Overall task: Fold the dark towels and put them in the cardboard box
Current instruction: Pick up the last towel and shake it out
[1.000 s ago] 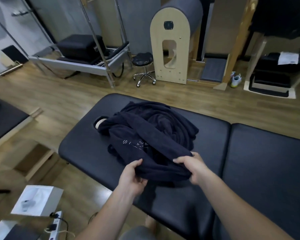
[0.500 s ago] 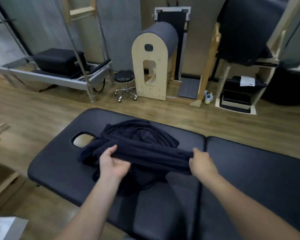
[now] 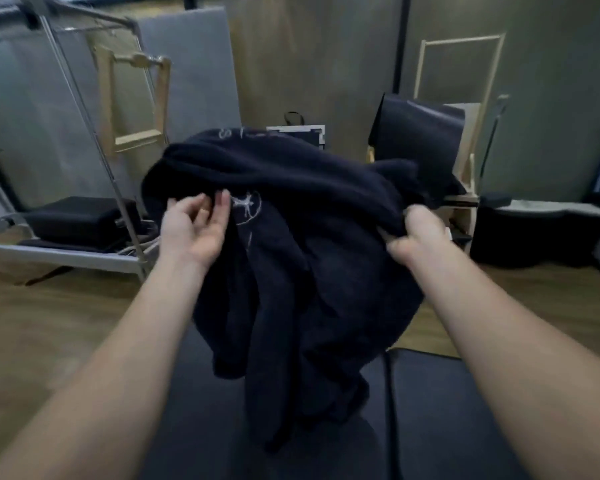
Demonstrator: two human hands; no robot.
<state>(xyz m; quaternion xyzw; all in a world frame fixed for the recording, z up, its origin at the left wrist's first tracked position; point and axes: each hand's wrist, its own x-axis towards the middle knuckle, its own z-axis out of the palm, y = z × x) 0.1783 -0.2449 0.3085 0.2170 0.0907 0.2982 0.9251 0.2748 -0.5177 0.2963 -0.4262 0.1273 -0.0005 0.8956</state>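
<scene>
Head view, the only view.

Dark towel (image 3: 291, 271) is up in the air between the two hands, bunched and unfolded. Its bulk is heaped above and beyond the left hand (image 3: 193, 233), and the rest hangs in loose folds below both hands. The lowest fold reaches down to the padded black table (image 3: 465, 410) under the forearms; whether it touches cannot be told.

Right hand (image 3: 418, 235): fist closed round a gathered edge of the towel, cloth pulled taut from it toward the left.

Left hand: palm faces the camera and is bare, fingers loosely curled, fingertips (image 3: 224, 199) against the cloth just beside a pale stitched logo (image 3: 246, 206). Whether a fold is caught behind the fingers cannot be told.

More pale lettering (image 3: 236, 133) shows on top of the heap, beyond the left hand. Cardboard box is not in view.

Handling, judged:
- Soft, thick terry; limp, holds no shape, sags wherever unsupported
- Light enough for one hand, but bulky
- Not slippery; the pile gives good purchase, so a pinch should hold
- Not fragile

Where to take hold, judged: the hem, not the middle. With the right hand already on an edge, the left should run along that same edge to the next corner, so the towel hangs flat between the hands before the first fold. A grab in the bunched middle would only keep it tangled

Step in hand, judged: opening the towel out, no fold made yet
</scene>
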